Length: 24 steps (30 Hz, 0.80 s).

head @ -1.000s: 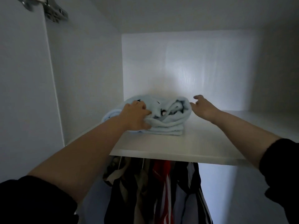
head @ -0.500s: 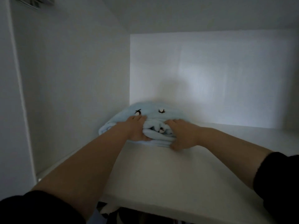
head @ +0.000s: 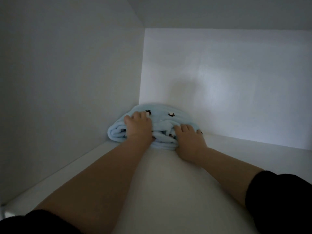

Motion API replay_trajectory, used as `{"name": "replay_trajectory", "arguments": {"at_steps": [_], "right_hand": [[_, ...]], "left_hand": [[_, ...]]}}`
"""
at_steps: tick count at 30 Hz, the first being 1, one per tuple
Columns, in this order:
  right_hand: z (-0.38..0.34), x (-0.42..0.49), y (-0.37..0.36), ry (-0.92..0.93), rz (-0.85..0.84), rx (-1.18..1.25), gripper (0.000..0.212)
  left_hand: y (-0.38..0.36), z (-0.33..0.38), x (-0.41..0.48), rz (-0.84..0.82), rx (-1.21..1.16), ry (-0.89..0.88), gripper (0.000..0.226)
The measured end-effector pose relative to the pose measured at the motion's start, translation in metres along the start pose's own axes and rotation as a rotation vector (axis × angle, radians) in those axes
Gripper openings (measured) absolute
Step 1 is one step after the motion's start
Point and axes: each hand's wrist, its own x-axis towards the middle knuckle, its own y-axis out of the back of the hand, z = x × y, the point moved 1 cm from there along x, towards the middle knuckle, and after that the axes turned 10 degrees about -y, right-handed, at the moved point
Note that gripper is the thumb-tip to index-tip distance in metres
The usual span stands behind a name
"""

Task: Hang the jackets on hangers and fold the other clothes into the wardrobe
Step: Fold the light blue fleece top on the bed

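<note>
shelf (head: 160, 183): white, bounded by side wall (head: 67, 81) and back panel (head: 219, 81) | folded light-blue garment (head: 162, 119): set on the shelf in the back left corner | left hand (head: 139, 128): laid flat on its top | right hand (head: 190, 142): pressed, fingers straight, against its front folds, apart from the left hand

folded blue garment (head: 162, 119) wedged in back-left corner, side wall (head: 67, 98) and back panel (head: 228, 85) blocking, shelf (head: 160, 183) open rightward
</note>
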Motion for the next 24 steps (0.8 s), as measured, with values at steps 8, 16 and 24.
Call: {"name": "replay_trajectory", "arguments": {"at_steps": [8, 16, 24], "right_hand": [[0.008, 0.006, 0.003, 0.161, 0.031, 0.188, 0.045], [0.045, 0.01, 0.013, 0.169, 0.339, 0.199, 0.016], [0.057, 0.0, 0.016, 0.081, -0.045, 0.006, 0.015]], "left_hand": [[-0.044, -0.029, -0.008, -0.043, -0.293, -0.036, 0.072], [-0.037, -0.037, -0.001, 0.151, -0.133, -0.119, 0.063], [-0.061, -0.049, -0.003, -0.022, -0.394, -0.028, 0.065]]}}
